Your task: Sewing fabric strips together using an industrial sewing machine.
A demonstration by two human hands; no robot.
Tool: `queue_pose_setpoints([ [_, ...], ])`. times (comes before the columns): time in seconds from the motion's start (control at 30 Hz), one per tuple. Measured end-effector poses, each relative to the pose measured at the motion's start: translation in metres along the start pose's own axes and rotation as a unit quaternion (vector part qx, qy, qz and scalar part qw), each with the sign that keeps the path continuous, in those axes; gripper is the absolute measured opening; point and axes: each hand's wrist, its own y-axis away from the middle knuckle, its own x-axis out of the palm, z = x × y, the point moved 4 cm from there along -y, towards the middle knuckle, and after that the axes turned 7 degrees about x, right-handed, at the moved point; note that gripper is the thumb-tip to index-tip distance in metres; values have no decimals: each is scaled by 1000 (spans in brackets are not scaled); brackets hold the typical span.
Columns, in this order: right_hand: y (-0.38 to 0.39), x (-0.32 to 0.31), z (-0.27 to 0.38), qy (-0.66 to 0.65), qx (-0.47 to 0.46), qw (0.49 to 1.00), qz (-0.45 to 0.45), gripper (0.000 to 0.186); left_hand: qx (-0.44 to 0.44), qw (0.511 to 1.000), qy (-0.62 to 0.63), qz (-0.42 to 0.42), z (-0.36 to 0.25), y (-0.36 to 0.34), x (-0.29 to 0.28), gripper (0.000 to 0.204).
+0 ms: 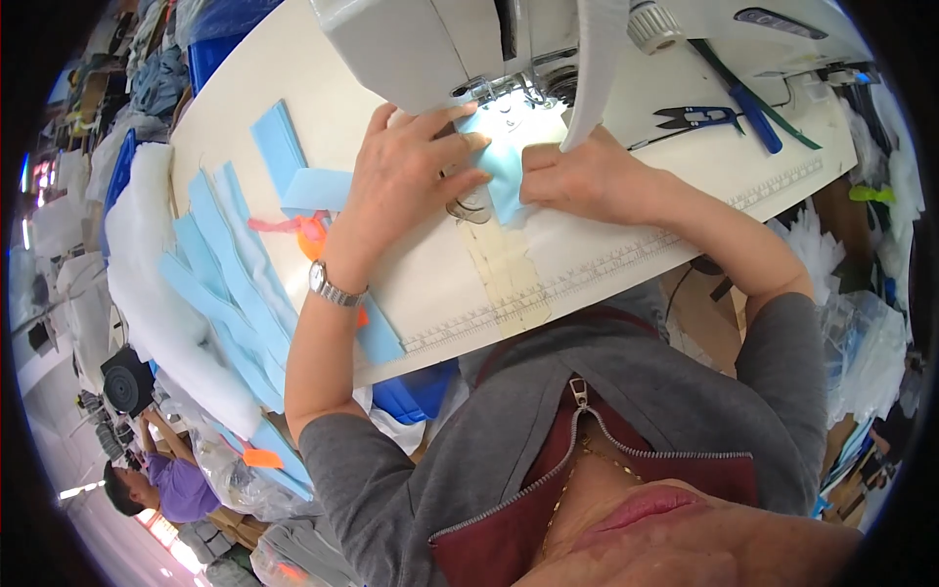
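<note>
We've got a light blue fabric piece (506,181) at upper centre of the frame, lying on the pale table (279,73), top end by the lit needle area of the white sewing machine (421,49). Left hand (416,161): fingers spread, tips touching the piece's left edge, not closed around anything. Right hand (592,176): fingers curled at the piece's right edge, touching it; we can't tell whether they pinch it or just press. Just below the piece we see yellowish tape (504,269) on the tabletop, crossing a ruler strip (606,262) along the near edge. Metal watch (333,284) on the left wrist. Left of frame: long blue strips (235,264) loosely overlapping, white wadding (147,254) beside them; a folded blue strip (279,142) sits farther up, an orange item (311,235) near the left forearm. Upper right: dark thread snips (699,119) near a blue-handled tool (758,119), both on the table. Lower left, we have a co-worker in a purple top (186,489), well apart from the table.
</note>
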Motion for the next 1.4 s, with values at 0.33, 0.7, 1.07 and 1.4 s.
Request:
queue_pose_setpoints([
  [0.33, -16, 12, -32, -24, 127, 989, 67, 8, 52, 998, -35, -8, -5, 2, -8, 32],
  [0.7, -4, -7, -20, -18, 45, 998, -33, 11, 144, 988, -54, -23, -26, 10, 7, 19],
  [1.07, 1, -20, -14, 38, 71, 997, 6, 25, 122, 992, -38, -4, -29, 8, 6, 23],
  [1.4, 1, -21, -7, 102, 43, 994, -10, 29, 106, 994, -33, -11, -30, 8, 8, 26],
])
